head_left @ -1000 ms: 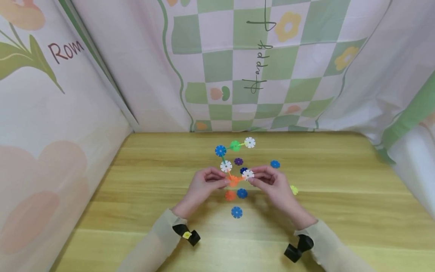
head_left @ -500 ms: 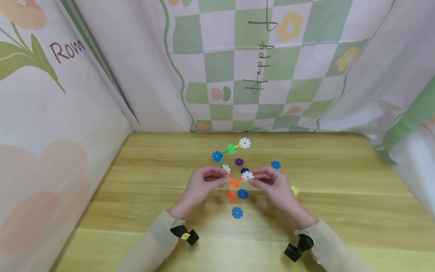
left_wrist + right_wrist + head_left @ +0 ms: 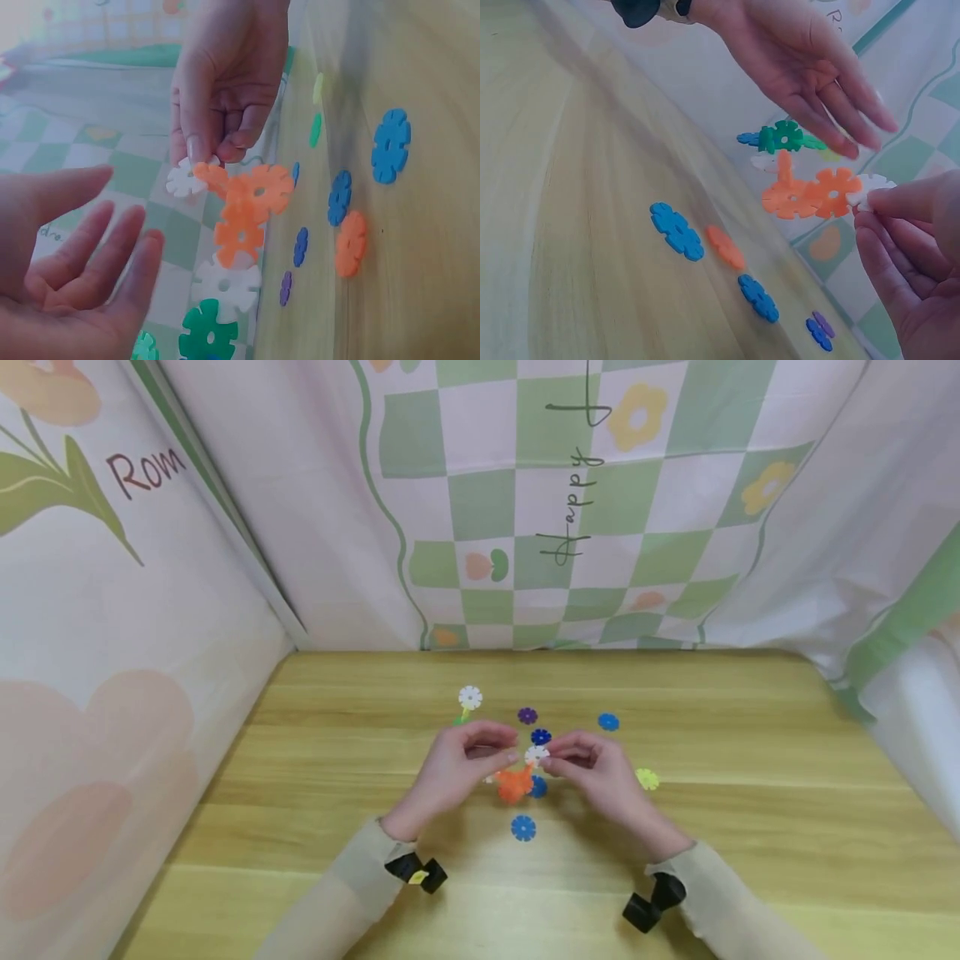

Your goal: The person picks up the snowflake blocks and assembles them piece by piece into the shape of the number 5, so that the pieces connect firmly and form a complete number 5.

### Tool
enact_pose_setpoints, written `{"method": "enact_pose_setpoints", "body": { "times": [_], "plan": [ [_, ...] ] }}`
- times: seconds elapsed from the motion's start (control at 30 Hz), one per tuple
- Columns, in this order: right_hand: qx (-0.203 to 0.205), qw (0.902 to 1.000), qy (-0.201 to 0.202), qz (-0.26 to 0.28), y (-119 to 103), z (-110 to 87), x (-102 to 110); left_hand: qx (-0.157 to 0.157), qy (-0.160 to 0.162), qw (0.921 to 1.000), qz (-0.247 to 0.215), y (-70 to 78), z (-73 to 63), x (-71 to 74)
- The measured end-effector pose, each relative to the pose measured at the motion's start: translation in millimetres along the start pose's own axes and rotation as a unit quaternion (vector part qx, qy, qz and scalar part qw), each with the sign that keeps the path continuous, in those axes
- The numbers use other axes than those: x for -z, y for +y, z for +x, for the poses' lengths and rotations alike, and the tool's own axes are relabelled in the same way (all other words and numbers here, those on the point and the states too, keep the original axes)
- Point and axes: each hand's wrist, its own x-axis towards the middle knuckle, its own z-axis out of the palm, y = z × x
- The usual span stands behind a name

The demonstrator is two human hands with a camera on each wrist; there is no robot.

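My right hand (image 3: 603, 777) pinches a white notched snowflake disc (image 3: 537, 755) between thumb and fingers. That disc is the end of a chain of interlocked plastic discs held above the table. Joined to it are several orange discs (image 3: 238, 236), followed by another white disc (image 3: 225, 286) and a green disc (image 3: 208, 334). My left hand (image 3: 459, 770) is just beside the chain, its fingers spread and relaxed with nothing between them in the left wrist view. In the head view that hand hides the chain's middle; a white disc (image 3: 470, 697) at the far end shows beyond it.
Loose discs lie on the wooden table (image 3: 315, 827): a blue one (image 3: 523, 828) nearest, an orange one (image 3: 725, 247), a dark blue one (image 3: 541, 737), a purple one (image 3: 527, 716), a blue one (image 3: 608, 722) and a yellow one (image 3: 647, 779) rightward. A patterned curtain (image 3: 480, 506) hangs behind.
The chain has swung round, its far white end moving left and nearer. The left hand has let go of the chain; the right hand keeps pinching the white disc, shifted slightly left.
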Motion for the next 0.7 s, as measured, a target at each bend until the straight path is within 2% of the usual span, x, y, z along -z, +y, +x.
{"method": "enact_pose_setpoints", "body": {
  "times": [0.13, 0.33, 0.43, 0.7],
  "plan": [
    [-0.009, 0.9998, -0.013, -0.010, -4, 2.1, -5, 0.001, -0.018, 0.9981, 0.059, -4.0, 2.2, 0.6],
    [-0.012, 0.9991, -0.034, -0.022, -9, 5.3, -13, 0.003, -0.059, 0.9895, 0.132, -16.0, 4.3, -0.6],
    [-0.007, 0.9987, -0.047, -0.018, -8, 7.1, -18, 0.006, -0.065, 0.9878, 0.141, -18.5, 3.0, -1.2],
    [-0.014, 0.9978, -0.062, -0.021, -2, 9.8, -19, 0.001, -0.060, 0.9911, 0.119, -24.8, -0.1, 2.3]
  ]
}}
